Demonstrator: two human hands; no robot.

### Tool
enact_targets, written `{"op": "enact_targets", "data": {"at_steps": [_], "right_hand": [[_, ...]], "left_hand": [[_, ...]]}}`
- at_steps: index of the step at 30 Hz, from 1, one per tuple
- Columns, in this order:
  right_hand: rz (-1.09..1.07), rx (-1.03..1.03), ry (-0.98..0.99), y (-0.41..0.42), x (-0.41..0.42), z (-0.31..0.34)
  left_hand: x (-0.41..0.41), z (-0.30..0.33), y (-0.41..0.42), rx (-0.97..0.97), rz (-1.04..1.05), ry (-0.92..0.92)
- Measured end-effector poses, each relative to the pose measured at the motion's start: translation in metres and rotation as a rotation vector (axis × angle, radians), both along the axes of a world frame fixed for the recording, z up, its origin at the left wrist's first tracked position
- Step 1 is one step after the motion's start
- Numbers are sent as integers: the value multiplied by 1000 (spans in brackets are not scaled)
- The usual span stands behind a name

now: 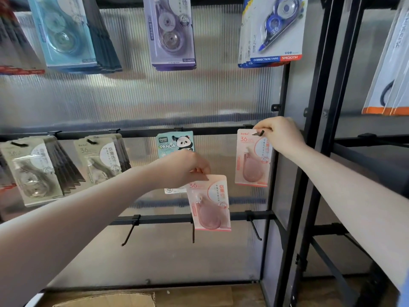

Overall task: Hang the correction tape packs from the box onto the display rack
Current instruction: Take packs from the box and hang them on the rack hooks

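My right hand pinches the top of a pink correction tape pack at the black hook on the right end of the middle rail; the hook tip shows through the pack's hanging slot. My left hand pinches the top corner of a second pink pack, holding it in the air in front of the rack, lower and to the left. A cardboard box shows at the bottom edge.
Green-grey packs hang at the middle rail's left, and a panda pack hangs at its centre. Blue, purple and white packs hang on the top row. The lower rail has three bare hooks. A black rack post stands to the right.
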State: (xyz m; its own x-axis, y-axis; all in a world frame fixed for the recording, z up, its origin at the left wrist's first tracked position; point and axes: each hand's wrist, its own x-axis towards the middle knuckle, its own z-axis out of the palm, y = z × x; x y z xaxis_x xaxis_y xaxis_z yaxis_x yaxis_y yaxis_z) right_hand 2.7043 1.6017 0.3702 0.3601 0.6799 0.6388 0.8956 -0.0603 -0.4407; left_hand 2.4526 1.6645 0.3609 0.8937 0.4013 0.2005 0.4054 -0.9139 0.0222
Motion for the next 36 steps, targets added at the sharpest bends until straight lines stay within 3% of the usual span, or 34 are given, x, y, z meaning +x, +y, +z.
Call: {"op": "enact_targets", "data": {"at_steps": [6, 11, 18, 28, 36], "right_hand": [[-98, 23, -149, -18, 0, -4], [-259, -80, -332, -43, 4, -14], [-332, -389, -463, -84, 5, -47], [-295, -533, -444, -99, 16, -101], [-232, -444, -346, -100, 12, -106]], "left_hand": [[25, 26, -9, -30, -35, -130], [55, 43, -14, -5, -9, -198], [94, 54, -23, 35, -18, -293], [130, 51, -19, 58, -3, -356], [133, 44, -6, -40, -76, -406]]}}
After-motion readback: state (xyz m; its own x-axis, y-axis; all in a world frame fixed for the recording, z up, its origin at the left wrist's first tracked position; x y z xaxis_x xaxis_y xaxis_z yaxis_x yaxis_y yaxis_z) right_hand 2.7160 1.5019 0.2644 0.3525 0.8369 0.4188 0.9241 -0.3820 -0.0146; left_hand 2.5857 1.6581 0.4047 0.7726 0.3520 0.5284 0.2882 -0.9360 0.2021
